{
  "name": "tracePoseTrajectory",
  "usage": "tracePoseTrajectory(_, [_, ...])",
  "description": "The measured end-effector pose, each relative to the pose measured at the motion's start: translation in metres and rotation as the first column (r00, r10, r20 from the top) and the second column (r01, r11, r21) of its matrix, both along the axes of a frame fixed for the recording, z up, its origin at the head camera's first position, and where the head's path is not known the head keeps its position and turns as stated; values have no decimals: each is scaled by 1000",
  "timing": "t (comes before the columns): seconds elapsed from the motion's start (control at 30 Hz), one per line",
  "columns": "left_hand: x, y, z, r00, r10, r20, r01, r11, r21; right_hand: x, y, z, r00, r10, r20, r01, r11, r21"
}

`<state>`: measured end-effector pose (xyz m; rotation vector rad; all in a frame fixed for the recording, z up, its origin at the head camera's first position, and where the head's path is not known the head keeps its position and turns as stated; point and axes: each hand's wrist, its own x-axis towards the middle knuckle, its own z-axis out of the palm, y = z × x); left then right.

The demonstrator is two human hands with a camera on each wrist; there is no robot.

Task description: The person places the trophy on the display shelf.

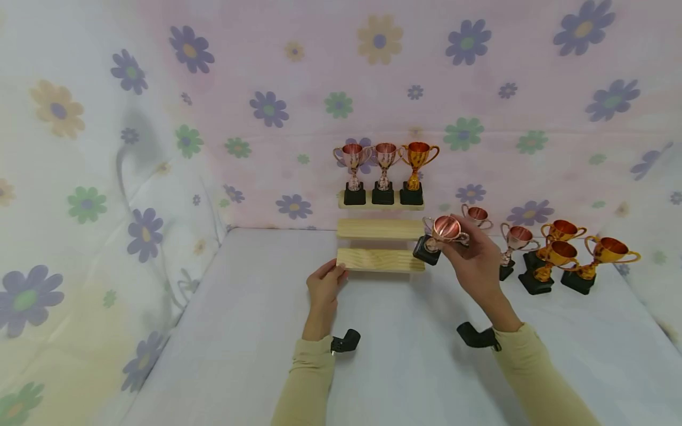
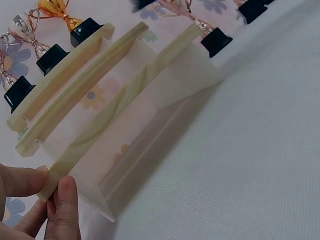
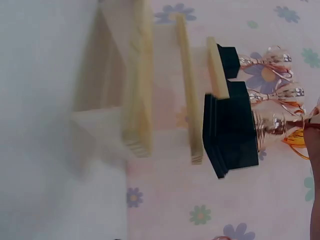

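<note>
A three-step wooden stand (image 1: pixel 379 260) sits at the back of the table, its steps also showing in the left wrist view (image 2: pixel 120 100) and the right wrist view (image 3: pixel 140 80). Three small trophies (image 1: pixel 385 173) stand on its top step. My left hand (image 1: pixel 325 284) holds the left end of the lowest step between thumb and fingers (image 2: pixel 62 200). My right hand (image 1: pixel 474 260) grips a rose-coloured trophy cup (image 1: pixel 443 232) with a black base (image 3: pixel 231 131), tilted, just off the right end of the middle step.
Several more trophies (image 1: pixel 554 257), rose and gold, stand on the table to the right of the stand. A flowered cloth (image 1: pixel 373 89) hangs behind and to the left. The white tabletop (image 1: pixel 394 367) spreads out in front of the stand.
</note>
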<state>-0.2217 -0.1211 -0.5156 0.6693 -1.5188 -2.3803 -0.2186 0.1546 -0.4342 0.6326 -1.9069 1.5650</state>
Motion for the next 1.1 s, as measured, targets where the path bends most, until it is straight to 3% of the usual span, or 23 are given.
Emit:
tracePoseTrajectory(0.1, [0,2,-1,1000,-8,-7,8,1000,0,-17,-3,9,1000,18,8,-18,1000,8])
tracePoseTrajectory(0.23, [0,3,-1,1000,-5,-17,5,1000,3,-34,-8,14,992,87,88,-90,995,36])
tracePoseTrajectory(0.67, [2,-1,3,1000,9,-19,-8,1000,28,-63,-37,19,950,231,209,-259,958,120])
tracePoseTrajectory(1.1, [2,0,4,1000,-5,12,5,1000,12,-62,-81,49,926,315,210,-347,927,140])
